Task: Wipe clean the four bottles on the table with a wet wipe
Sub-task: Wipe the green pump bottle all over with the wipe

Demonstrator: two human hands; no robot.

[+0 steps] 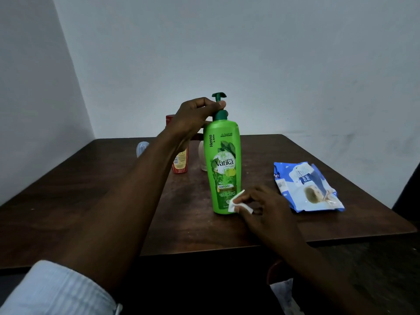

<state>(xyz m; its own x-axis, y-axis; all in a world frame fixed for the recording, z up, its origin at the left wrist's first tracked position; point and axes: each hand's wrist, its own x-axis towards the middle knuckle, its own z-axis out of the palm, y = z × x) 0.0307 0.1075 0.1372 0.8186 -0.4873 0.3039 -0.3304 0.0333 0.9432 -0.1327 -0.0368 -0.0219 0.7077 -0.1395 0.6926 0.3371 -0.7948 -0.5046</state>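
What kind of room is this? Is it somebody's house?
Probably a plain room in a home, though I can't be sure: a dark brown wooden table beside bare pale walls, holding a green plastic pump shampoo bottle and a blue wet-wipes packet.

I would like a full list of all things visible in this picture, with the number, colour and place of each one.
green bottle: one, green with a pump, upright at the table's middle
red bottle: one, red, behind the left arm
white bottle: one, cream-white, behind the green bottle
clear bottle: one, pale bluish, far left
wipe pack: one, blue and white, lying at the right
wipe: one, white, at the green bottle's base
table: one, dark brown
left hand: grips the pump neck
right hand: pinches the wipe
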